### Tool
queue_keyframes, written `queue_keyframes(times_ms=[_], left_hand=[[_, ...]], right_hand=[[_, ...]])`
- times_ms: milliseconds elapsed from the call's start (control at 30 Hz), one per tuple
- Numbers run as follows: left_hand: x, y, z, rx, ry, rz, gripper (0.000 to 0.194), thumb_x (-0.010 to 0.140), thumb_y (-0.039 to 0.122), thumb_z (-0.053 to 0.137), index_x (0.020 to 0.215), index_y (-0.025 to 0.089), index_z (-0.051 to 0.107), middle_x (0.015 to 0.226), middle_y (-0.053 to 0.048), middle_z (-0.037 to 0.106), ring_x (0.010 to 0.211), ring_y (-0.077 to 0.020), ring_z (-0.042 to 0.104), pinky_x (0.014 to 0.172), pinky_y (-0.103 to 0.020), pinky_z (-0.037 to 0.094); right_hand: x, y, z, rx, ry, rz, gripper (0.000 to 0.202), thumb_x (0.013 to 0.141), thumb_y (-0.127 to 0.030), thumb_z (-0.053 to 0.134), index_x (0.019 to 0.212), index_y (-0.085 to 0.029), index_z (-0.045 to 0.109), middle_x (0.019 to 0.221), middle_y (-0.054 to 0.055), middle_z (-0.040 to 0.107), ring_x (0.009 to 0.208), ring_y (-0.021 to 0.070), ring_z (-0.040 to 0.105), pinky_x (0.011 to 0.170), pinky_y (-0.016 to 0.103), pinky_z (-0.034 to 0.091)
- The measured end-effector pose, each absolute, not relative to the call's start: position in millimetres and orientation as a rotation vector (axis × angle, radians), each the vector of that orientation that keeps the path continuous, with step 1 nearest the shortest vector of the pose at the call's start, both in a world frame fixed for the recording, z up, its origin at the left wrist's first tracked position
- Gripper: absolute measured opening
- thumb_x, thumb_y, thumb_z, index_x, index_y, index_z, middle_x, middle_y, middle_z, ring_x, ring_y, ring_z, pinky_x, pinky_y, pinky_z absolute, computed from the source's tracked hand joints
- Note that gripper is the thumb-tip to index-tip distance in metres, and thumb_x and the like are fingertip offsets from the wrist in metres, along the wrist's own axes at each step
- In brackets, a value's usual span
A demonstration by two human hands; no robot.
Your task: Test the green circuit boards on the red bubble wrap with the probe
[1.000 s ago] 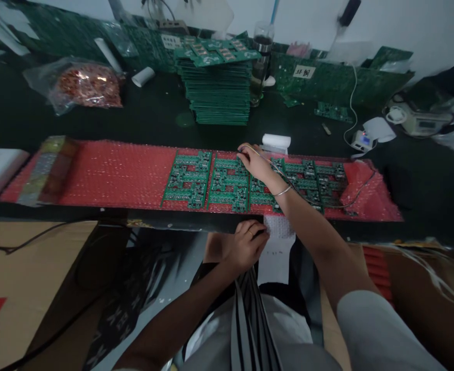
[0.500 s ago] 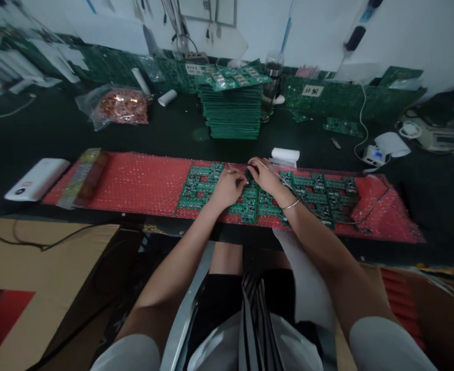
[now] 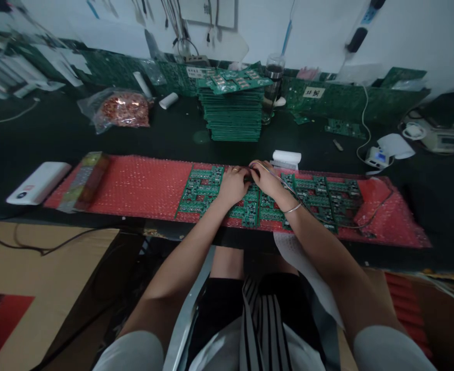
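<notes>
- Circuit board (image 3: 250, 209): partly beneath the left hand (image 3: 234, 186), near the front edge of the table (image 3: 165, 136); component side up, long axis apparently front to back.
- Right hand (image 3: 267, 180): beside the left; fingers of both curled, presumably for fine control. Cannot tell what is held.
- Bubble wrap (image 3: 145, 183): under the board, presumably cushioning.
</notes>
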State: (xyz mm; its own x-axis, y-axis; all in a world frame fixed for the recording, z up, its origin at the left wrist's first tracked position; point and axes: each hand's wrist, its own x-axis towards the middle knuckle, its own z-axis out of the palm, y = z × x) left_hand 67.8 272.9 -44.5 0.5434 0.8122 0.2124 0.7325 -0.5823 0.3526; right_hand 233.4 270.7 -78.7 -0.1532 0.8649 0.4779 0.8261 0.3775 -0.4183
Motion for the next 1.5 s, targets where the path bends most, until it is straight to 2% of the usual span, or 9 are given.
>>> queue_keyframes(times_ms=[133,333,500,667,933,1100,1233,1400,1500], left_hand=[[57.1,254.8,-43.6,2.719,1.175,0.473,0.027,0.094,0.024,0.051,0.107,0.022,0.074,0.12,-0.009,0.067,0.112,-0.0308,0.055,0.098,-0.049,0.045],[46.4,247.8,-49.2,2.729,1.086,0.461,0.034,0.092,0.024,0.049,0.118,0.022,0.071,0.129,-0.011,0.061,0.12,-0.0342,0.051,0.102,-0.057,0.043],[34.5,244.6,-55.4,2.485,0.99,0.706,0.045,0.09,0.013,0.042,0.132,0.014,0.057,0.133,-0.013,0.059,0.125,-0.0265,0.052,0.109,-0.047,0.042],[20.6,209.1,-51.4,2.216,1.129,1.064,0.031,0.092,0.015,0.041,0.114,0.015,0.062,0.117,-0.012,0.065,0.114,-0.0227,0.058,0.105,-0.043,0.046],[8.4,163.0,-45.7,2.039,1.167,1.233,0.021,0.093,0.017,0.046,0.101,0.018,0.065,0.102,-0.008,0.065,0.101,-0.0201,0.062,0.093,-0.037,0.051],[32.7,125.2,-34.5,2.093,0.913,1.09,0.011,0.094,0.02,0.055,0.089,0.02,0.065,0.089,-0.004,0.067,0.087,-0.017,0.063,0.079,-0.031,0.052],[59.0,98.5,-42.7,2.194,0.571,0.924,0.006,0.093,0.021,0.061,0.092,0.02,0.067,0.094,-0.004,0.07,0.092,-0.0175,0.063,0.086,-0.033,0.054],[74.0,86.1,-70.6,2.421,0.633,0.745,0.008,0.091,0.021,0.063,0.098,0.02,0.067,0.102,-0.008,0.066,0.1,-0.0232,0.061,0.089,-0.041,0.056],[74.1,82.7,-83.5,2.49,0.675,0.751,0.009,0.092,0.018,0.06,0.099,0.019,0.066,0.104,-0.009,0.063,0.101,-0.024,0.059,0.089,-0.041,0.056]], right_hand=[[232.4,271.6,-77.0,-1.495,-1.968,0.103,0.018,0.098,-0.025,0.044,0.099,-0.022,0.062,0.103,0.008,0.07,0.096,0.0251,0.061,0.096,0.043,0.045],[232.3,244.2,-45.3,-1.41,-1.903,0.093,0.019,0.1,-0.032,0.047,0.094,-0.022,0.063,0.1,0.007,0.069,0.1,0.0253,0.059,0.098,0.044,0.045],[220.8,187.4,-37.1,-1.351,-1.9,0.297,0.018,0.099,-0.037,0.049,0.095,-0.026,0.062,0.1,0.004,0.069,0.102,0.0221,0.062,0.095,0.039,0.048],[210.0,167.0,-55.4,-1.36,-1.967,0.306,0.018,0.099,-0.035,0.05,0.096,-0.025,0.064,0.098,0.006,0.069,0.099,0.0231,0.062,0.094,0.04,0.048],[206.6,169.0,-59.6,-1.347,-2.098,0.203,0.019,0.1,-0.032,0.049,0.098,-0.022,0.065,0.097,0.008,0.07,0.096,0.0251,0.059,0.091,0.043,0.047],[206.5,172.4,-69.6,-1.38,-2.071,0.197,0.017,0.098,-0.033,0.052,0.096,-0.024,0.067,0.097,0.007,0.069,0.097,0.0247,0.058,0.09,0.043,0.046],[207.3,173.2,-69.7,-1.379,-2.028,0.22,0.018,0.098,-0.036,0.053,0.094,-0.024,0.066,0.096,0.005,0.068,0.098,0.0226,0.058,0.095,0.041,0.046],[207.4,170.8,-62.3,-1.406,-2.044,0.234,0.021,0.1,-0.036,0.049,0.093,-0.026,0.065,0.095,0.005,0.066,0.097,0.0217,0.058,0.097,0.041,0.045],[208.1,170.9,-61.9,-1.417,-2.06,0.249,0.021,0.1,-0.036,0.05,0.093,-0.025,0.065,0.096,0.006,0.066,0.099,0.0225,0.057,0.097,0.042,0.045]])
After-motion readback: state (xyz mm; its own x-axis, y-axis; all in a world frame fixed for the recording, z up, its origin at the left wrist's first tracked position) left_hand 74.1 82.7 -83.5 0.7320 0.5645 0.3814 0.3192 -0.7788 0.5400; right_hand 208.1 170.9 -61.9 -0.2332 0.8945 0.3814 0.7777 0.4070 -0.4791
